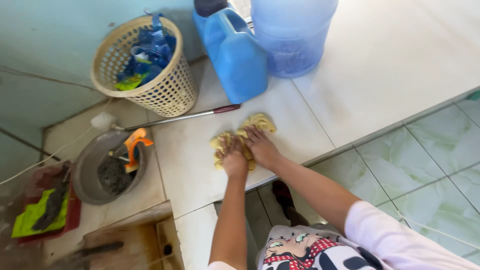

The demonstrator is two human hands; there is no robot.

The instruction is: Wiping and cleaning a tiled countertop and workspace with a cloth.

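Hands, left hand (pixel 234 159) and right hand (pixel 260 145), press flat, holding yellow cloth (pixel 244 136) on tiled step (pixel 190 160).

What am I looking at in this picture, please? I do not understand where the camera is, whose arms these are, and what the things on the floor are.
There is one picture, taken by a camera worn on a person's head, looking down. The two bare arms belong to that person. No machine is involved.

Both hands press on a crumpled yellow cloth lying on a raised step of pale tiles. The left hand and the right hand lie side by side on it.

Behind the cloth stand a blue jug and a large clear-blue water bottle. A thin metal rod with a dark red handle lies on the tiles. At left are a cream basket holding blue wrappers, and a grey basin with an orange-handled tool inside.
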